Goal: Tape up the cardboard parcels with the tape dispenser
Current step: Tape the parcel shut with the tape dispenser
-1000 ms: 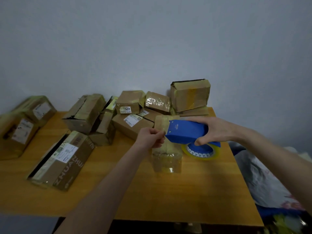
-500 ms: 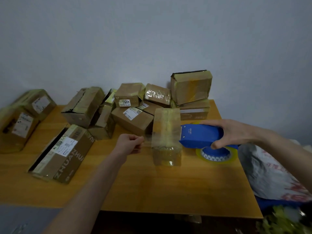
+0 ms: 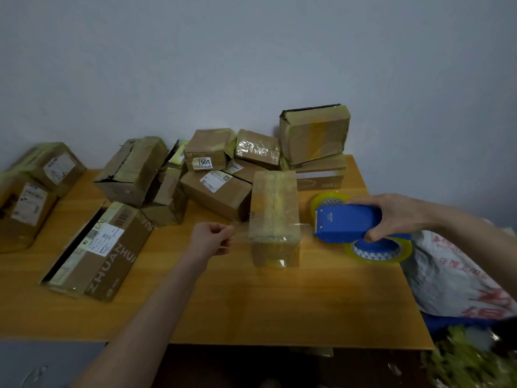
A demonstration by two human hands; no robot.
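A small cardboard parcel (image 3: 275, 217), wrapped in clear tape, stands in the middle of the wooden table (image 3: 251, 303). My right hand (image 3: 391, 214) grips the blue tape dispenser (image 3: 347, 222) just right of the parcel, with its yellowish tape roll (image 3: 377, 252) hanging below. A strip of clear tape (image 3: 240, 231) runs from the dispenser across the parcel's near top to my left hand (image 3: 209, 239), which pinches the free end left of the parcel.
Several taped cardboard boxes (image 3: 218, 191) are piled along the wall at the back. A long box (image 3: 98, 247) lies at the left, and two more boxes (image 3: 30, 189) sit at the far left. A white printed bag (image 3: 447, 275) lies beside the table's right edge.
My two hands have drawn apart: the left moved left with the tape end, the right moved right with the dispenser. The tape strip now stretches across the parcel.
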